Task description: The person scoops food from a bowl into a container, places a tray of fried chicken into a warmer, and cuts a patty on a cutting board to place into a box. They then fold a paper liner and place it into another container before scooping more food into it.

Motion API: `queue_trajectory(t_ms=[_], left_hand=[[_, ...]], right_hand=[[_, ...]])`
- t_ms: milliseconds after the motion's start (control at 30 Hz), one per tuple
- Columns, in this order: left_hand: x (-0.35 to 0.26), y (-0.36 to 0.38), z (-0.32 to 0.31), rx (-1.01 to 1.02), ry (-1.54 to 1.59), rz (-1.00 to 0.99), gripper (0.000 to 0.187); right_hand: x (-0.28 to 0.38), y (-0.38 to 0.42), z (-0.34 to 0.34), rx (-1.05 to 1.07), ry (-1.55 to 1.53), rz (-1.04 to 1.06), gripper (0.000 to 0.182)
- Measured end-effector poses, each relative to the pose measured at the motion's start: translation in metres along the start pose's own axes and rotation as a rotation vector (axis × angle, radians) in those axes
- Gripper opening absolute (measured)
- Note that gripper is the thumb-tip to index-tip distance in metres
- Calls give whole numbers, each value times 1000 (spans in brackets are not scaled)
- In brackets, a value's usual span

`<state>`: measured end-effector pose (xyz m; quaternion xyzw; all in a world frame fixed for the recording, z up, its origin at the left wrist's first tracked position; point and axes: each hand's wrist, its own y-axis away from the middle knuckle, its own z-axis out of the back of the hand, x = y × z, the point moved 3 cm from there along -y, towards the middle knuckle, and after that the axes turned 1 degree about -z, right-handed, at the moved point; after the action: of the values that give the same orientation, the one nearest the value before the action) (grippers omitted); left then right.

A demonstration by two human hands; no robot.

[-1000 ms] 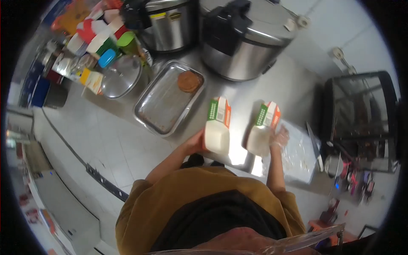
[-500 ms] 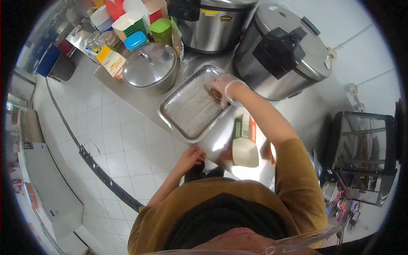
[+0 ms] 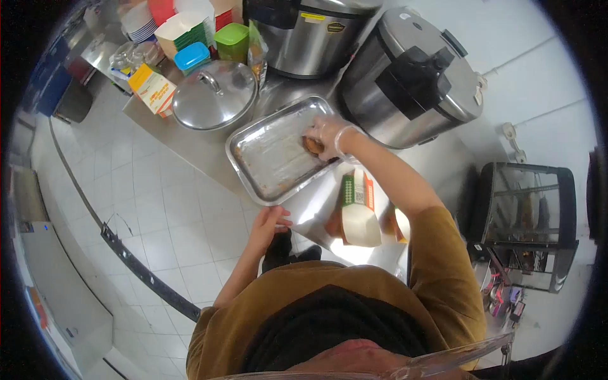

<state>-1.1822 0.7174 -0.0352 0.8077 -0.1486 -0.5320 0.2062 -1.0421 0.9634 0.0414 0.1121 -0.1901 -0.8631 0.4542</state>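
Note:
My right hand (image 3: 328, 136), in a clear plastic glove, is closed on a brown piece of food (image 3: 312, 145) over the right side of a shallow metal tray (image 3: 244, 180). Light crumbs and a greasy film mark the tray's bottom. My bare left hand (image 3: 271, 223) hangs by the counter's front edge, just below the tray's near corner, fingers loosely apart with nothing in them. Right of the tray, near my right forearm, a white, green and orange paper food box (image 3: 360, 218) stands with its opening toward me.
Behind the tray are a lidded metal pot (image 3: 215, 98) and two big steel cookers (image 3: 307, 41). A yellow-and-white carton (image 3: 152, 88), a blue-lidded tub (image 3: 192, 57), a green container (image 3: 232, 41) and stacked paper boxes (image 3: 185, 31) crowd the left. A glass-fronted cabinet (image 3: 529, 206) stands right.
My right hand has shifted slightly toward me and left, bringing more of the brown piece into view. My left hand has moved left and up, its fingers less curled. The whole view has shifted a little.

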Motion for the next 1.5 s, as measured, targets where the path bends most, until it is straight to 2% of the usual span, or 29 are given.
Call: queue_trajectory(t_ms=[133, 233, 367, 467, 500, 633, 733, 767, 867, 933, 1000, 1067, 1133, 1167, 1267, 1300, 1400, 1433, 1500], left_hand=[[3, -2, 6, 24, -8, 16, 32], [4, -1, 9, 42, -79, 45, 30], [8, 1, 7, 117, -161, 93, 27], [2, 8, -2, 183, -268, 101, 33], [0, 10, -7, 188, -282, 116, 31], [2, 15, -29, 267, -340, 163, 27], [9, 18, -56, 345, -398, 170, 24], [6, 24, -71, 355, -418, 160, 23], [10, 33, -115, 425, -476, 114, 21], [19, 37, -147, 450, -517, 97, 21], [31, 46, -185, 472, -538, 63, 20], [47, 56, -227, 466, -565, 48, 19], [69, 66, -272, 462, -571, 43, 18], [80, 72, -292, 460, -574, 40, 18], [113, 91, -346, 495, -562, 60, 18], [122, 97, -360, 511, -556, 77, 18], [139, 110, -383, 563, -575, 101, 18], [143, 111, -385, 530, -581, 101, 18], [149, 113, -385, 463, -595, 97, 18]], right_hand=[[1, 7, -2, -50, -168, -52, 74], [-6, 17, 3, -198, -420, -111, 68], [-13, 38, -5, -259, -1680, -120, 61], [-10, 72, -10, -420, -2585, 303, 55], [-1, 93, -4, -422, -2727, 514, 55], [28, 195, -23, -668, -2952, 598, 58], [36, 287, -71, -1078, -2870, 439, 58], [36, 322, -94, -1105, -2765, 397, 58], [29, 429, -178, -1352, -2389, -360, 61], [17, 498, -229, -1128, -2041, -826, 55], [-9, 536, -271, -764, -1535, -1021, 52], [-24, 564, -308, -442, -1062, -1096, 50], [-28, 565, -307, -163, -629, -1084, 49], [-32, 564, -320, -57, -573, -1036, 53], [-32, 571, -352, -158, -425, -868, 44], [-34, 580, -344, -130, -494, -823, 46], [-44, 611, -355, -643, -561, -733, 45], [-58, 626, -362, -745, -512, -763, 39], [-90, 665, -387, -348, -524, -1177, 32]])
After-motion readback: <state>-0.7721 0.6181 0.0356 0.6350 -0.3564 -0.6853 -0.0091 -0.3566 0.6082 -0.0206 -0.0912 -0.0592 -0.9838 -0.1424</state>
